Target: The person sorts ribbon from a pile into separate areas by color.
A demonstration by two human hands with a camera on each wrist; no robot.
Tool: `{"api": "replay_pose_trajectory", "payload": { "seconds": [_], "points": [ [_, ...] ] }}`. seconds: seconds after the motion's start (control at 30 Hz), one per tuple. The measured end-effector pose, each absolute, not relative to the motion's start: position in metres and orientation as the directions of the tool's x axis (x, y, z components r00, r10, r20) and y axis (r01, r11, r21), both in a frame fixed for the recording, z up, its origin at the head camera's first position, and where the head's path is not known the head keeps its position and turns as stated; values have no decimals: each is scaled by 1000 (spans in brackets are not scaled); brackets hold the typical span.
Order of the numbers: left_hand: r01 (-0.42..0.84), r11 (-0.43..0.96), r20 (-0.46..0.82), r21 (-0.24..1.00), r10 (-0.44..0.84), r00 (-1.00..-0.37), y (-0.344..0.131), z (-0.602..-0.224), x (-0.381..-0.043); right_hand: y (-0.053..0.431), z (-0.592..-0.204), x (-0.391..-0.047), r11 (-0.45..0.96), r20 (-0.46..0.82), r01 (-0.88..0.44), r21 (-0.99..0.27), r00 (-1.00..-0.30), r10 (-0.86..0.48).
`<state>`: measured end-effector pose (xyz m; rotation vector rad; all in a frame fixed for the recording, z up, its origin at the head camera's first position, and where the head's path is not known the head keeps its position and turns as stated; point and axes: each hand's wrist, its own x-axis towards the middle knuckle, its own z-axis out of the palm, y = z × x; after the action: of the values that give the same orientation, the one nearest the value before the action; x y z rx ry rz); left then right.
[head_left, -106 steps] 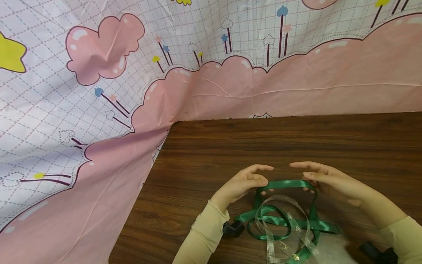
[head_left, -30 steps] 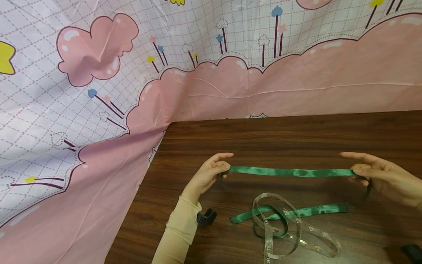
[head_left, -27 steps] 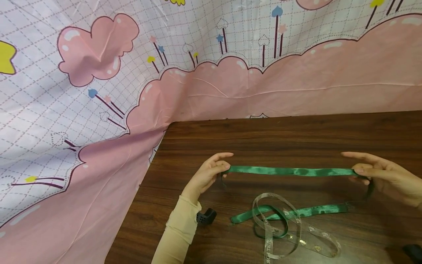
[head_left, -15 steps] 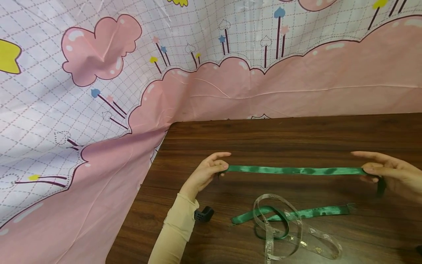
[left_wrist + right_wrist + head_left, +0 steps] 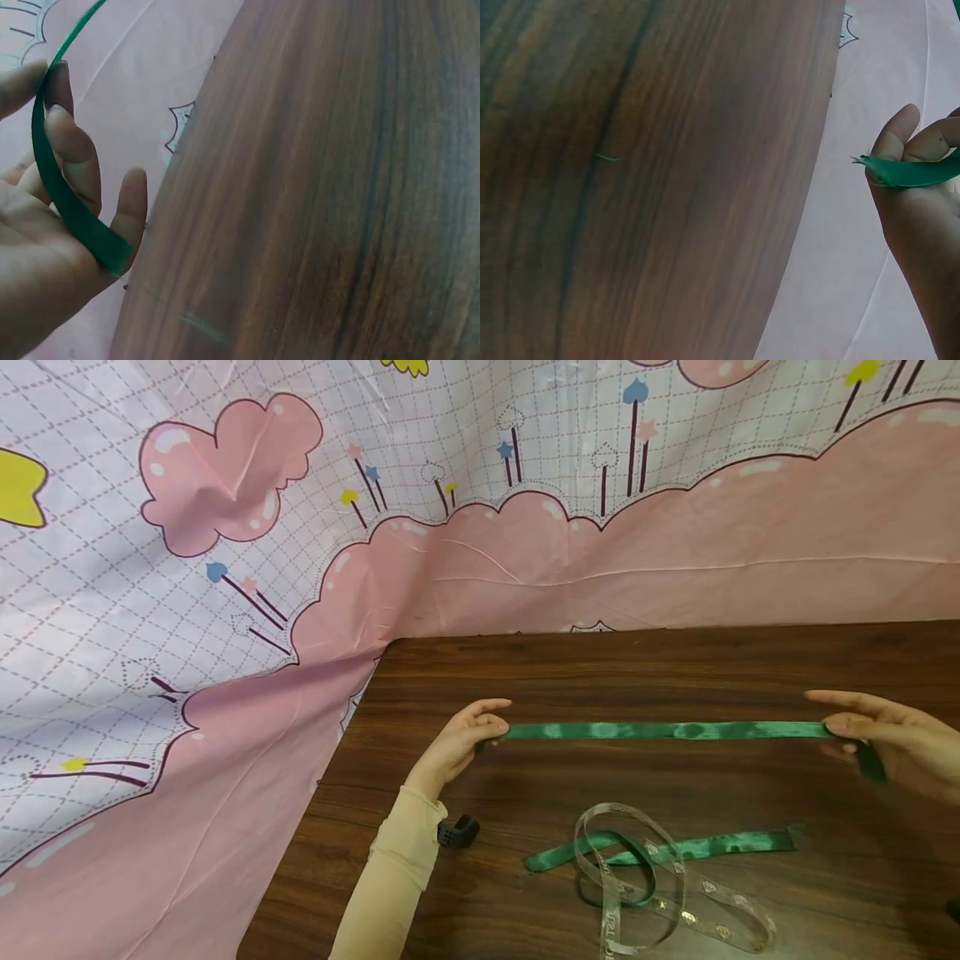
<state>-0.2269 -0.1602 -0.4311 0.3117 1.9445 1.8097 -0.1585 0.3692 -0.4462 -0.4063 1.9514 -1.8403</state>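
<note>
A green satin ribbon [image 5: 667, 731] is stretched level above the table between both hands in the head view. My left hand [image 5: 457, 742] pinches it near one end between thumb and finger; in the left wrist view the short tail of the green ribbon [image 5: 67, 202] curves down across the palm. My right hand [image 5: 900, 739] pinches the other side, and a short tail hangs below the fingers. That frayed ribbon end [image 5: 900, 172] shows in the right wrist view. Beneath, a second green ribbon [image 5: 727, 845] lies partly looped on the table.
A clear ribbon with printed marks [image 5: 682, 893] lies coiled over the second green ribbon on the brown wooden table [image 5: 600, 685]. A pink and white patterned cloth [image 5: 525, 552] stands behind and to the left. A small green thread [image 5: 607, 157] lies on the wood.
My hands have moved apart, drawing the green ribbon from a slack loop to a straight band. Lately both have risen slightly away from me. The second green ribbon and the clear one stay on the table.
</note>
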Motion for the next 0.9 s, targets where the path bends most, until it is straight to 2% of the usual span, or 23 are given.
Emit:
{"api": "replay_pose_trajectory", "payload": {
  "seconds": [0.23,0.43,0.67,0.9],
  "points": [
    [-164,144,-210,976,426,-880,-159,-435,-240,368,-440,-170,331,-234,112,-937,-904,-357],
    [-179,232,-259,956,386,-885,-158,-438,-257,370,-438,-181,266,-241,153,-952,-910,-338],
    [-188,346,-301,919,312,-901,-153,-439,-278,382,-442,-191,381,-246,133,-915,-932,-265],
    [-188,421,-322,887,274,-906,-147,-434,-293,393,-448,-201,346,-237,129,-929,-927,-291]
  ]
}}
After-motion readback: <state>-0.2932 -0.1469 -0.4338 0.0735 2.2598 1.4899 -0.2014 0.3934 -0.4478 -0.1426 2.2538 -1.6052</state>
